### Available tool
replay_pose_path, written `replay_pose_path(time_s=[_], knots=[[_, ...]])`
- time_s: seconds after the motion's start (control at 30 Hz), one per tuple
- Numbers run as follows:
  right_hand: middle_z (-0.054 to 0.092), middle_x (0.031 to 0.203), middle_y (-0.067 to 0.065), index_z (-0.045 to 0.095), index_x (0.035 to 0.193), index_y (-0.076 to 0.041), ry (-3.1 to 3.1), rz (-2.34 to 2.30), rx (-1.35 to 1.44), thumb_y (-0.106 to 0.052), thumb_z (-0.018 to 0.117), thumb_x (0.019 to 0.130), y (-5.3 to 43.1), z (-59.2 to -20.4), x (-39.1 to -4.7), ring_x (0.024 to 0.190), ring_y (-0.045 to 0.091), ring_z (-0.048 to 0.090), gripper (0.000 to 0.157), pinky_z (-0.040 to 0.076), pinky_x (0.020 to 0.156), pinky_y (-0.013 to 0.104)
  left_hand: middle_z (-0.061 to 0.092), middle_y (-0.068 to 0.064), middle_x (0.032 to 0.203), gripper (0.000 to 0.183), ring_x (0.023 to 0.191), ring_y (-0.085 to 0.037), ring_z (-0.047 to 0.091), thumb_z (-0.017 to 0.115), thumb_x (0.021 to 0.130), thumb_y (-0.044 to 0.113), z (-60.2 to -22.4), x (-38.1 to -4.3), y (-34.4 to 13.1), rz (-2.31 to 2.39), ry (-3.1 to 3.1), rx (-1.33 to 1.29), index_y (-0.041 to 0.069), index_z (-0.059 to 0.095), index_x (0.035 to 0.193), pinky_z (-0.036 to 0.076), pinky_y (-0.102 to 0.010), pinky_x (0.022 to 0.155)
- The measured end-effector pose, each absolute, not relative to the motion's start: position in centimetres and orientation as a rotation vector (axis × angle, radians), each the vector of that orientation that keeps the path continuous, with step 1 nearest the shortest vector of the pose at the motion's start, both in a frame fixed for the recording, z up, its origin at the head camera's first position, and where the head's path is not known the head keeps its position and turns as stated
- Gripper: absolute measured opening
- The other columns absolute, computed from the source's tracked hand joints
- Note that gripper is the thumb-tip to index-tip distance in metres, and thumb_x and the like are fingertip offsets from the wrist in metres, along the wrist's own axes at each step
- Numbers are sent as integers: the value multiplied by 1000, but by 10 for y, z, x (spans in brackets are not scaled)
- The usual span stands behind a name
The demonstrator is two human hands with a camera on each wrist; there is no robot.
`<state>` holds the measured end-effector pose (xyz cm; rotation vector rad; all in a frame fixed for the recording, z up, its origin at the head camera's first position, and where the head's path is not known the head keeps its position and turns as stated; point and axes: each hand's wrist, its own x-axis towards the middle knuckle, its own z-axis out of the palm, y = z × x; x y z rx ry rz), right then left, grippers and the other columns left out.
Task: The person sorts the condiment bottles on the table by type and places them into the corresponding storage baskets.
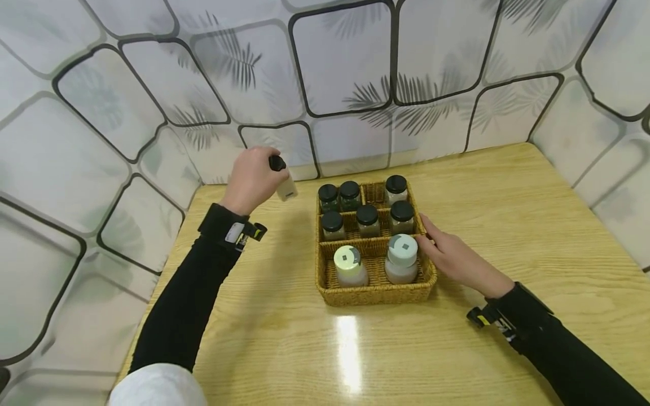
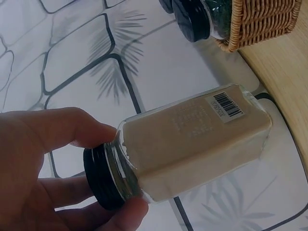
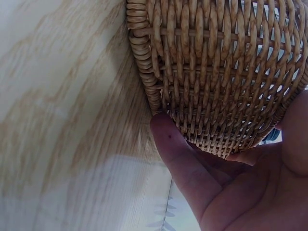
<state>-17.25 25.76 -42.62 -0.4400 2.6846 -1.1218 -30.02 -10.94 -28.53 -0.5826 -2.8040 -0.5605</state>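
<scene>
My left hand [image 1: 254,179] grips a squarish clear jar [image 2: 192,139] by its black lid [image 2: 103,177], above the table to the left of the basket. Pale beige contents fill the jar, which tilts and has a barcode label on one side. A wicker basket [image 1: 378,295] with compartments stands on the table. Its right side is held by my right hand [image 1: 454,256], with the thumb near the rim and a finger low along the woven wall [image 3: 207,67]. Several black-lidded jars [image 1: 368,221] sit in the basket's back and middle compartments.
The front compartment holds a jar with a pale yellow lid [image 1: 347,258] and one with a pale mint lid [image 1: 403,250]. A light wooden table [image 1: 274,338] lies beneath. Patterned wall covering [image 1: 350,62] rises behind and at both sides. A white rounded thing [image 1: 158,386] shows at lower left.
</scene>
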Motion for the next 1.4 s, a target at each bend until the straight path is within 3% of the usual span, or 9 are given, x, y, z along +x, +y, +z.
replay_pose_path(time_s=[0.23,0.43,0.7,1.2,1.4], knots=[[33,141,36,-1,151,-1,2686,-1122,-441,-42,27,105,258,-425,-172,120,41,41,68,37,94,62,64,-15,106,34,84,-24,53,60,87,17,-277,-300,-100,-525,-2810,-601,2,64,117,47,-42,74],[33,141,35,-1,151,-1,2683,-1126,-437,-43,27,104,258,-426,-172,121,41,41,69,37,95,62,63,-14,105,33,81,-22,51,60,87,17,-267,-297,-86,-524,-2808,-639,2,65,116,46,-40,70],[34,140,36,-1,151,-1,2681,-1133,-436,-42,27,105,258,-427,-172,119,41,42,68,38,94,62,55,-9,79,17,62,-23,44,58,88,17,-255,-300,-64,-492,-2784,-711,6,65,100,32,-33,55],[29,144,34,0,152,-3,2679,-1146,-436,-43,28,104,259,-427,-172,122,41,39,68,36,97,62,60,-8,96,34,73,-21,46,54,93,21,-243,-301,-29,-457,-2817,-796,5,60,122,35,-33,63],[29,144,34,0,152,-2,2678,-1153,-442,-41,28,105,258,-426,-172,122,41,39,67,36,96,62,60,-8,101,31,77,-19,45,54,93,21,-242,-301,-18,-438,-2804,-843,5,61,120,37,-34,68]])
